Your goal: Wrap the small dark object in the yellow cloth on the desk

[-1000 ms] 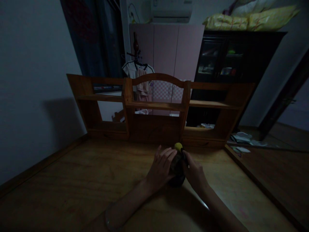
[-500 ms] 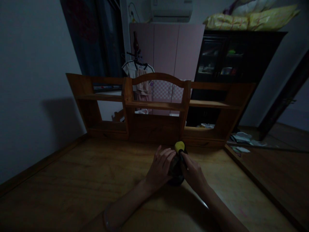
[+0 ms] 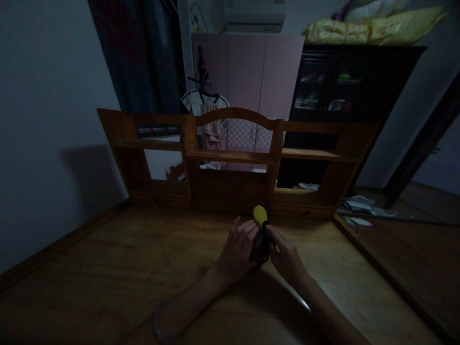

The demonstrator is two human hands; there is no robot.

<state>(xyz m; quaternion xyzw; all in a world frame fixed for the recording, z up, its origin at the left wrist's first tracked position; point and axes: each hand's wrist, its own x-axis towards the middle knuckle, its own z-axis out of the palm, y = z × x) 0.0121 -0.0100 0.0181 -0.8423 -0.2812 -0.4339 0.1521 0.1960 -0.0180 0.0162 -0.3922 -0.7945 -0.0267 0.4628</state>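
My left hand (image 3: 237, 249) is closed around the left side of a dark, glossy object (image 3: 259, 247) above the wooden tabletop (image 3: 151, 268). Its kind is too dim to make out, and both hands cover much of it. In my right hand (image 3: 285, 251) is a black piece with a rounded yellow head (image 3: 259, 215). The thumb and fingers pinch it just below the head. The yellow head leans left against the fingertips of my left hand, at the top of the dark object.
A low wooden shelf unit (image 3: 232, 155) with open compartments runs along the table's far side. A raised wooden edge (image 3: 391, 278) borders the right, and a white wall (image 3: 53, 120) rises at left. Papers (image 3: 359, 205) lie beyond the right edge.
The yellow head has shifted left and slightly up, and now tilts left. The dark object has moved a little up and left. My left hand stays nearly in place.
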